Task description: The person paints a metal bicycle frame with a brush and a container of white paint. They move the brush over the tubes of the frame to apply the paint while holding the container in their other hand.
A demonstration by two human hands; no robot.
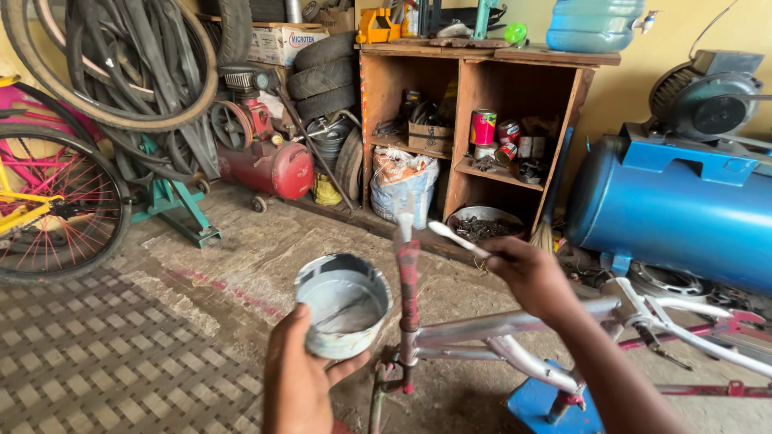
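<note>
Paint tin [343, 304] and brush [457, 239] over bicycle frame [515, 325]

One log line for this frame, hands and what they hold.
left hand: holds round metal tin of silver paint | right hand: holds thin paintbrush by partly silvered bicycle frame | red seat tube: unpainted

A bicycle repair workshop: hung tyres [121, 64], a red compressor [265, 161], a cluttered wooden shelf [474, 104], a blue tank [675, 209].

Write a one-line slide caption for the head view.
Left hand holds a paint tin; right hand holds a brush by a silver bicycle frame.
</note>
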